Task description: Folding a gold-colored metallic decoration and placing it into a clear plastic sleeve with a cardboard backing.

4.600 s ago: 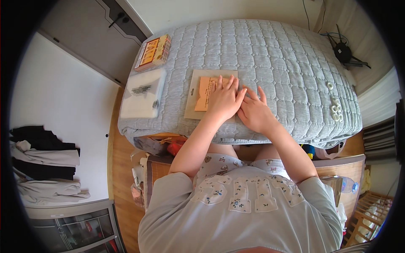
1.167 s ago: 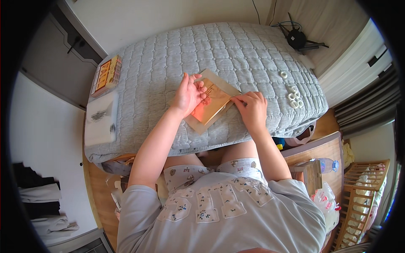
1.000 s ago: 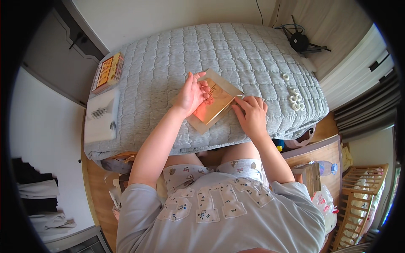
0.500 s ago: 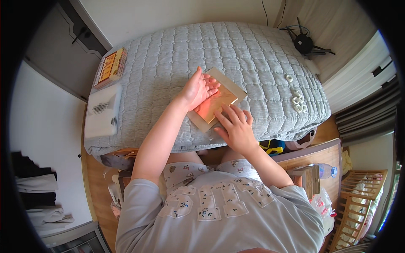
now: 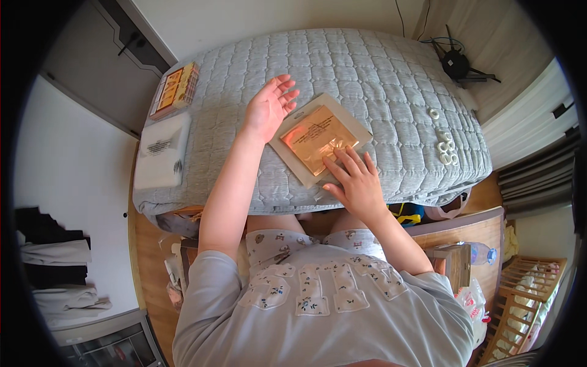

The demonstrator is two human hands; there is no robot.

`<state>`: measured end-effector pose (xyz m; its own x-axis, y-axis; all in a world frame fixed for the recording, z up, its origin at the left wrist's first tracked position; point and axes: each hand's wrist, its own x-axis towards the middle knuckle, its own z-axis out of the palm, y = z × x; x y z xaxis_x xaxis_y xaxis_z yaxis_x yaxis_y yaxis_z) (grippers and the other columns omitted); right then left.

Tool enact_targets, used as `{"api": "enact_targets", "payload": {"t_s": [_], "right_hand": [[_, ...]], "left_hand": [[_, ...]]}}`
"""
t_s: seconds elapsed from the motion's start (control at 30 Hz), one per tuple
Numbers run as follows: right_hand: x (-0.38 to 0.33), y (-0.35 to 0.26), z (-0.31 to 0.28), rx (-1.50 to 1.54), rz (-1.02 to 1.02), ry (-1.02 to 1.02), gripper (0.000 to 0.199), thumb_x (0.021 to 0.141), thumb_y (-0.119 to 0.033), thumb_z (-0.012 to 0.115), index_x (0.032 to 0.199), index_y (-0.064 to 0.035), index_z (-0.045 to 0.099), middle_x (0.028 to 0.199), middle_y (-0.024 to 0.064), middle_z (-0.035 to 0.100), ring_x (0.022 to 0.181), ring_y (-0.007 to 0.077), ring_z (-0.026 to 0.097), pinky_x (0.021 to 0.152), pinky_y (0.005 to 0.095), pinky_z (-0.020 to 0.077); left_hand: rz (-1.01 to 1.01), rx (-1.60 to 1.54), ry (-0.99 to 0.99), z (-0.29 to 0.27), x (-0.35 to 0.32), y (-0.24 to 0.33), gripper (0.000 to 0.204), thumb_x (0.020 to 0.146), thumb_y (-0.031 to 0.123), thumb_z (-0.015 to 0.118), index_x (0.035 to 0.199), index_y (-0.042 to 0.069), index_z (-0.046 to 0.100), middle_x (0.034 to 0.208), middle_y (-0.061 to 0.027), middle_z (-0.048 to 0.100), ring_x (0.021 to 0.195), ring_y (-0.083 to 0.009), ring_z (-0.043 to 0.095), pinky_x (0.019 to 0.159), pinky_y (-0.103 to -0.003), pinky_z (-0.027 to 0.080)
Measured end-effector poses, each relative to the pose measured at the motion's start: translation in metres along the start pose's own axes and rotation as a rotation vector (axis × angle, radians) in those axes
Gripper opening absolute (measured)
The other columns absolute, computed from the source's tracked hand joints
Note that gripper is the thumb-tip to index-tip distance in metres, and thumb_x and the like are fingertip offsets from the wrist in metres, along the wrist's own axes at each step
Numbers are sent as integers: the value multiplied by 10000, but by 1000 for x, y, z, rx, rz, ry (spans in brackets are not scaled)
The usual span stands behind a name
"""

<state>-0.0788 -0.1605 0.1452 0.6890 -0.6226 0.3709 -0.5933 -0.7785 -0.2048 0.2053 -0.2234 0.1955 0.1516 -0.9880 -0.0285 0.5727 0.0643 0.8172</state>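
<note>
A shiny copper-coloured flat packet (image 5: 315, 136) with dark print lies on a larger beige-grey flat sheet (image 5: 287, 156) on the quilted bed. The fingertips of my right hand (image 5: 358, 186) rest on the packet's near right edge, fingers spread and slightly bent, with nothing gripped. Left of the sheet, my left hand (image 5: 268, 109) is raised above the bed, palm turned toward the packet. Its fingers are apart and hold nothing.
On the bed's left side are an orange-and-cream boxed stack (image 5: 175, 92) and a clear bag of white material (image 5: 161, 151). Several white rings (image 5: 446, 147) lie at the right. A black router (image 5: 455, 64) stands by the far right corner.
My left hand has moved away from over the packet, to the left and farther off, uncovering its printed face. My right hand stays at the near right edge. The view has shifted slightly.
</note>
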Motion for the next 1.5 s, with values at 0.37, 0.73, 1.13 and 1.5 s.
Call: {"api": "enact_targets", "payload": {"t_s": [0.37,0.73,1.13,1.5], "right_hand": [[1,0,2,12,-5,20,561,960,-485,615,1431,-183,575,1479,96,518,1420,339,438,1173,576,321],[3,2,-7,98,-17,40,489,950,-395,665,1382,-168,625,1469,110,542,1404,344,471,1162,570,348],[15,38,-26,235,-242,-4,156,890,-202,732,995,-126,646,1070,34,626,1029,269,582,922,418,432],[22,46,-27,377,-292,-77,102,876,-145,714,943,-112,644,1052,23,617,1077,254,571,925,398,427]], "left_hand": [[309,1021,-290,6,-10,-28,403,1067,253,512,1408,55,594,1523,-124,519,1438,-298,443,1216,-417,300],[535,1921,-486,8,-22,-69,639,1055,423,467,1588,90,349,1638,-159,344,1535,-332,276,1253,-458,225],[518,1883,-482,6,-22,-71,943,890,697,607,1586,115,347,1642,-166,333,1535,-330,282,1242,-497,252],[524,1906,-490,10,-24,-70,1027,800,725,685,1577,130,375,1644,-178,325,1533,-341,286,1238,-511,259]]}}
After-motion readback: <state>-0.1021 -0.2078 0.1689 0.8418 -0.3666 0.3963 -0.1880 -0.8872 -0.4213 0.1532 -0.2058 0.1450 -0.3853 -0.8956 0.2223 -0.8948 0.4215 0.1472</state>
